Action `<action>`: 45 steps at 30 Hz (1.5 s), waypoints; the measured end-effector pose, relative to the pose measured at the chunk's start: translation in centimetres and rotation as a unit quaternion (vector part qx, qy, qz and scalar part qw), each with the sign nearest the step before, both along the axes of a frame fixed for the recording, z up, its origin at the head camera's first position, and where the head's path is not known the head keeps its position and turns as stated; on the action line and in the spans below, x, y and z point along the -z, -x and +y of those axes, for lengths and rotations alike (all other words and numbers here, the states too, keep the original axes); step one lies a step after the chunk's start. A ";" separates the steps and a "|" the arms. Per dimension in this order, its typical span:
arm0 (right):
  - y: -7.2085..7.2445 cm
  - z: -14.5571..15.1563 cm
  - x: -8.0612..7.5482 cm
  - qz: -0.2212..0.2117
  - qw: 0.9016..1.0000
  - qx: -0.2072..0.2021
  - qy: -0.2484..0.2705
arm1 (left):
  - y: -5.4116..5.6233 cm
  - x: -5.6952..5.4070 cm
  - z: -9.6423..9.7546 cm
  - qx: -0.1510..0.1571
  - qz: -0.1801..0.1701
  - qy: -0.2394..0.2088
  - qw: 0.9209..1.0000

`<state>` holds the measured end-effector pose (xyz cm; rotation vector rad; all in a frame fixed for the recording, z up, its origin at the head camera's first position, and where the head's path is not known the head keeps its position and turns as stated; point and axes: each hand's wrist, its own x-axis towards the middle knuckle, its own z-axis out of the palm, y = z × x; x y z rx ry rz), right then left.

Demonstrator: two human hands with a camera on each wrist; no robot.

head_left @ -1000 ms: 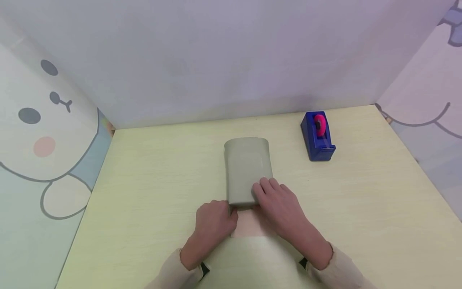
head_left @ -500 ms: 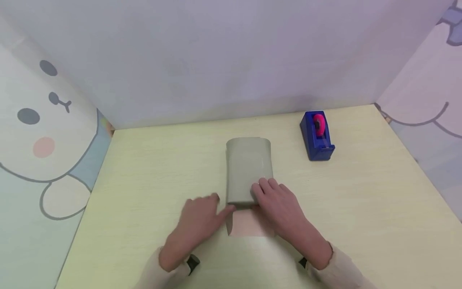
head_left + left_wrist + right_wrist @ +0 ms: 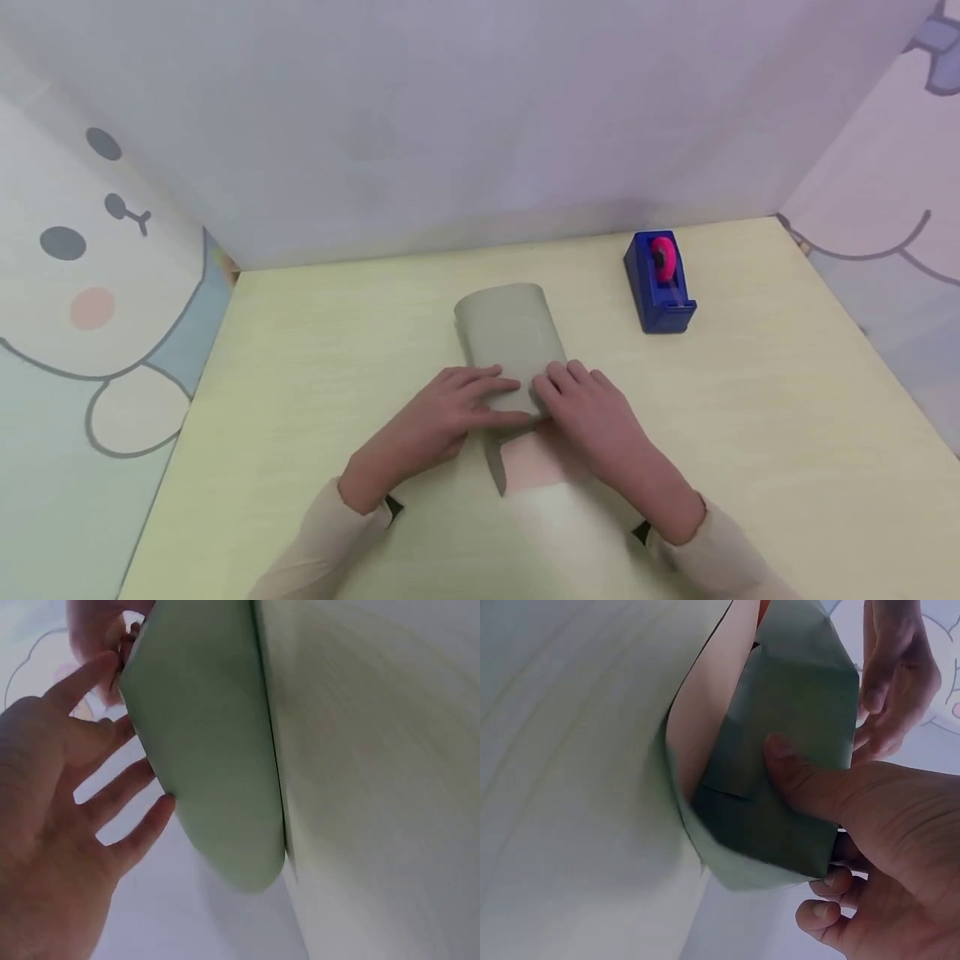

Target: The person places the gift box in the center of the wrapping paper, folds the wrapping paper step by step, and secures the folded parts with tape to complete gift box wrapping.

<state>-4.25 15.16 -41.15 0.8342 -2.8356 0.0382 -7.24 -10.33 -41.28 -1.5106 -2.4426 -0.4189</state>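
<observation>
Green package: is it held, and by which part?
The right hand pinches the green package by its near end; the left hand touches its top.

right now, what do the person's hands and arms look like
The left hand and right hand are ungloved. Pale cream sleeves end short of them, and a small dark piece shows at each sleeve's end, too little visible to identify.

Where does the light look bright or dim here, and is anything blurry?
Head view: a pale sheen on the table below the green parcel; left wrist view: the left hand looks dim, the table's grain soft; right wrist view: the parcel's facing end is dark.
</observation>
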 end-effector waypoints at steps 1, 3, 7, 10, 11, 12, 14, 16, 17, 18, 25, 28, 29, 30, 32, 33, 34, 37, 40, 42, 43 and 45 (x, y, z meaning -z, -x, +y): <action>0.0 0.2 0.0 -0.002 1.000 0.002 0.003 | 0.0 0.1 0.1 0.001 0.010 0.013 1.000; 0.1 0.4 0.1 -0.007 1.000 0.007 0.008 | -0.1 0.3 0.4 0.004 0.031 0.038 0.999; -0.2 0.5 0.1 -0.008 1.000 0.014 0.007 | -0.5 1.0 0.7 0.005 0.077 0.071 0.994; -1.0 0.5 0.0 0.004 1.000 0.023 0.009 | -0.7 1.4 0.9 -0.002 0.096 0.082 0.992; -1.4 0.4 0.0 0.008 0.999 0.024 0.019 | -0.7 1.5 0.9 -0.003 0.100 0.085 0.991; -1.9 0.3 0.0 0.012 0.999 0.023 0.031 | -0.8 1.5 1.0 -0.005 0.103 0.087 0.991; -3.1 0.0 0.1 0.011 0.998 0.010 0.061 | -0.8 1.5 1.1 -0.008 0.106 0.093 0.990; -4.2 -0.4 0.5 -0.006 0.996 -0.017 0.083 | -0.9 1.5 1.1 -0.011 0.110 0.099 0.989; -4.7 -0.5 0.8 -0.017 0.996 -0.030 0.085 | -1.0 1.5 1.1 -0.012 0.112 0.102 0.988; -5.1 -0.6 1.2 -0.028 0.995 -0.042 0.081 | -1.0 1.4 1.1 -0.013 0.114 0.103 0.988; -6.0 -0.6 2.8 -0.055 0.994 -0.058 0.069 | -0.6 1.1 0.8 0.006 0.076 0.065 0.995; -5.9 -0.7 2.7 -0.040 0.996 -0.059 0.059 | -0.2 0.5 0.6 0.012 0.047 0.020 0.999; -5.8 -0.8 2.6 -0.036 0.996 -0.059 0.053 | -0.1 0.3 0.7 0.010 0.039 0.008 0.999; -5.8 -0.9 2.5 -0.033 0.997 -0.059 0.046 | 0.0 0.1 0.8 0.006 0.032 0.001 0.999; -5.8 -1.0 2.4 -0.030 0.998 -0.055 0.031 | 0.3 -0.3 1.4 -0.011 0.023 0.004 1.000; -5.8 -1.1 2.3 -0.032 0.998 -0.052 0.025 | 0.4 -0.4 1.7 -0.021 0.018 0.014 1.000; -5.8 -1.1 2.4 -0.035 0.998 -0.050 0.019 | 0.6 -0.5 2.1 -0.030 0.014 0.025 0.999; -5.8 -1.1 2.5 -0.038 0.998 -0.045 0.012 | 0.8 -0.7 3.0 -0.049 0.013 0.056 0.997; -5.8 -1.2 2.7 -0.034 0.998 -0.046 0.008 | 1.0 -0.9 3.4 -0.054 0.020 0.067 0.996; -5.8 -1.3 2.6 -0.029 0.998 -0.048 0.007 | 1.1 -1.0 3.4 -0.053 0.024 0.067 0.996; -5.8 -1.3 2.5 -0.028 0.998 -0.049 0.006 | 1.2 -0.9 3.5 -0.051 0.025 0.067 0.996; -5.9 -1.4 2.4 -0.028 0.998 -0.048 0.004 | 1.4 -0.9 3.5 -0.046 0.023 0.063 0.997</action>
